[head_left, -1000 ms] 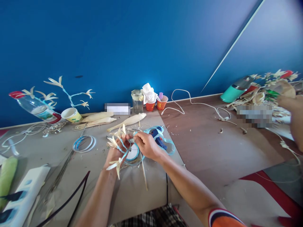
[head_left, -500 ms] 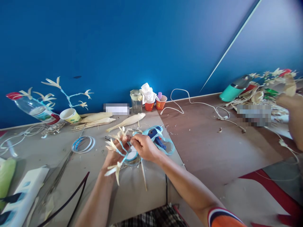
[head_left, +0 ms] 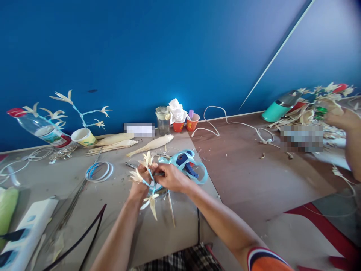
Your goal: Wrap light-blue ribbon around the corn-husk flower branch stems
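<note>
A branch of pale dried-husk flowers (head_left: 147, 160) on blue-wrapped stems is in my left hand (head_left: 143, 176), its fingers closed around the stem. My right hand (head_left: 172, 177) is closed in a pinch right beside that stem. A strip of light-blue tape (head_left: 203, 167) loops over to behind the right fingers, which appear to pinch its end; the fingertips partly hide it. Under the hands, a roll with a blue rim (head_left: 158, 186) is mostly covered. A blue glue gun (head_left: 184, 160) lies among the tape loops, just beyond my right hand.
Tape rings (head_left: 99, 172), thin wires (head_left: 73, 201) and a power strip (head_left: 28, 229) lie left. Behind are dried husks (head_left: 152, 145), a jar (head_left: 163, 121), paper cups (head_left: 192, 122), and a bottle (head_left: 53, 133). At far right, another person's hand (head_left: 342, 118) works over husk scraps.
My left hand and the flower branch have shifted slightly right and turned. My right hand has tilted, its fingertips lower at the stem. The other person's hand has moved down and left.
</note>
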Motion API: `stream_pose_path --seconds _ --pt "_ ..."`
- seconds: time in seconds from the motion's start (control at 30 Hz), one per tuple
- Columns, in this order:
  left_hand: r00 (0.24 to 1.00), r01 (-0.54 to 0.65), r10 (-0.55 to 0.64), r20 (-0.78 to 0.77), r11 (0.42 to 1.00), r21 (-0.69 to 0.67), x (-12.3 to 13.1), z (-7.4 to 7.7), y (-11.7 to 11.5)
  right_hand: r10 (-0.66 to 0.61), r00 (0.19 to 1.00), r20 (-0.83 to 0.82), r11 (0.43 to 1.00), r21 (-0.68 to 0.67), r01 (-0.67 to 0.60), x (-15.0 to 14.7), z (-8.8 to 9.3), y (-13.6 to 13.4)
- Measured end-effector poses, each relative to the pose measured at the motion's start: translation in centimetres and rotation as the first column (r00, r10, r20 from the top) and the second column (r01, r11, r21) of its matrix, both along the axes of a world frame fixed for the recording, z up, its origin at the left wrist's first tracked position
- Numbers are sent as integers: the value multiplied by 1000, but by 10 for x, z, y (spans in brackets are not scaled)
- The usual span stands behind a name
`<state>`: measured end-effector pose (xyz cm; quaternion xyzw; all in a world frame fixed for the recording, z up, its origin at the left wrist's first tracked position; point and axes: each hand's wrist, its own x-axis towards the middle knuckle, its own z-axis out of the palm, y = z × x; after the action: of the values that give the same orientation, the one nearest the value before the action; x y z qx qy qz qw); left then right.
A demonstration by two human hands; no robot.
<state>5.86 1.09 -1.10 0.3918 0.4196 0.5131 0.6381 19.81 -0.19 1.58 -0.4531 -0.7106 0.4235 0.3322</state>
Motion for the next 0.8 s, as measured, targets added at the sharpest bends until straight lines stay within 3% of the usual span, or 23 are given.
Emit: stream_pose_path --seconds 0.07,0.2,0.4,0.5,0.63,0.8 --pt "996 -2 4 -87 1000 17 3 2 -1 -20 998 66 1000 -20 21 -1 1 0" --pt "1000 18 -17 -24 1000 10 5 3 -2 -29 995 96 999 -22 31 1 5 -2" --pt "930 295 -270 249 953 -71 -8 1 2 -71 994 83 996 -51 76 11 9 -1" --pt "919 301 -268 290 950 -76 -14 -4 5 -106 990 95 992 -57 111 15 10 1" --pt "948 239 -217 233 968 -73 -13 -6 7 -38 999 22 999 -14 38 16 11 1" --pt "953 270 -267 141 963 -3 -7 2 6 -4 1000 -11 1000 15 4 16 12 0"
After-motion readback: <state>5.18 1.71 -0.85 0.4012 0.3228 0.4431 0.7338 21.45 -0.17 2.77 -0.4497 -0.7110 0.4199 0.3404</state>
